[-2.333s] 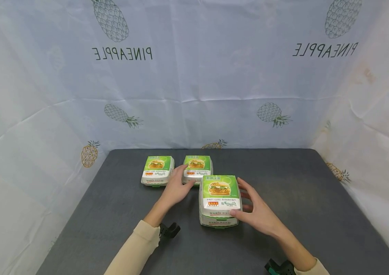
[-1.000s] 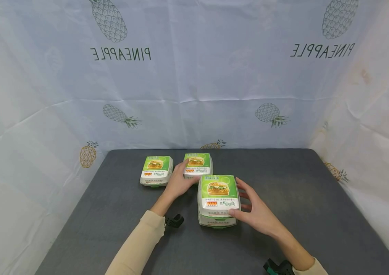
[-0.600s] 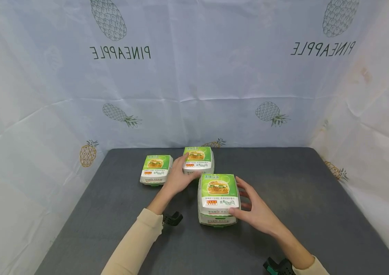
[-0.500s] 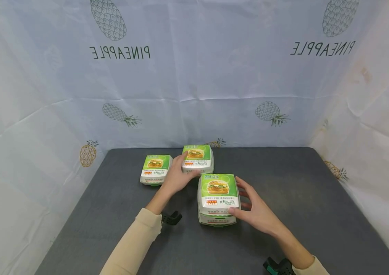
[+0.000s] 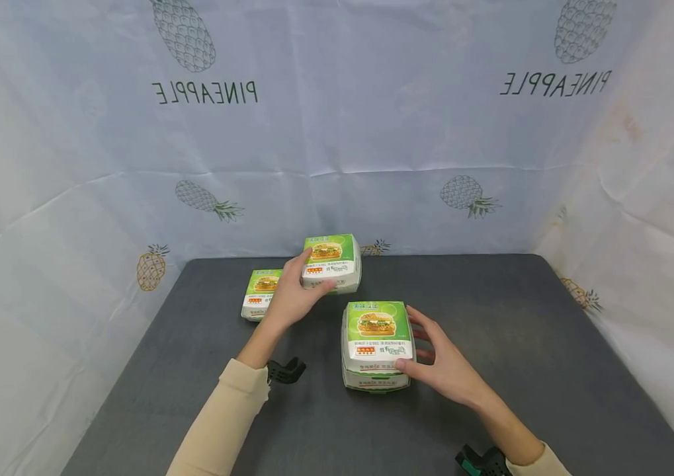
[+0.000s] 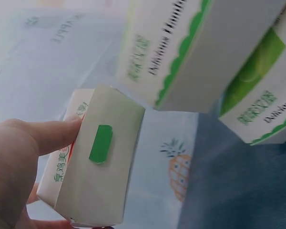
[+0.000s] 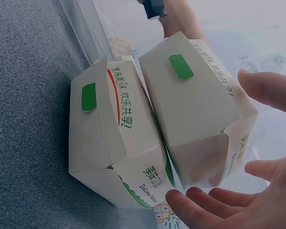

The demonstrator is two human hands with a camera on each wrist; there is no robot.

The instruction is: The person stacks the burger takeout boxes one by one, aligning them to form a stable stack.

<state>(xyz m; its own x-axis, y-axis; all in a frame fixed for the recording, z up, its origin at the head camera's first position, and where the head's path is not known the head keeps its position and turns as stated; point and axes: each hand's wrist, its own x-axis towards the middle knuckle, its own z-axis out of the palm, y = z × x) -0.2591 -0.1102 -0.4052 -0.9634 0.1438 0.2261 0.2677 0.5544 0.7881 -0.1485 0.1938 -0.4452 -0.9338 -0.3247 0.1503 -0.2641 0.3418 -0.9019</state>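
Note:
In the head view my left hand (image 5: 292, 294) grips a green-and-white burger box (image 5: 332, 261) above the back of the table. The left wrist view shows the thumb across this box (image 6: 102, 152) near its green tab, with the other fingers partly hidden. Another burger box (image 5: 258, 301) sits on the table at the back left, partly covered by the left hand and the held box. Nearer the front, two burger boxes are stacked, the upper one (image 5: 377, 330) directly on the lower one (image 5: 375, 382). My right hand (image 5: 446, 367) stays at the stack's right side, fingers and thumb spread around its corners.
The boxes and hands are over a dark grey table (image 5: 491, 317). A pale cloth (image 5: 372, 132) printed with pineapples hangs behind and along both sides. Each wrist wears a black device, such as the left wrist camera (image 5: 286, 371).
My left hand has lifted the back burger box off the table and carried it up and to the left, partly over the other back box. The right hand and the stack stay put.

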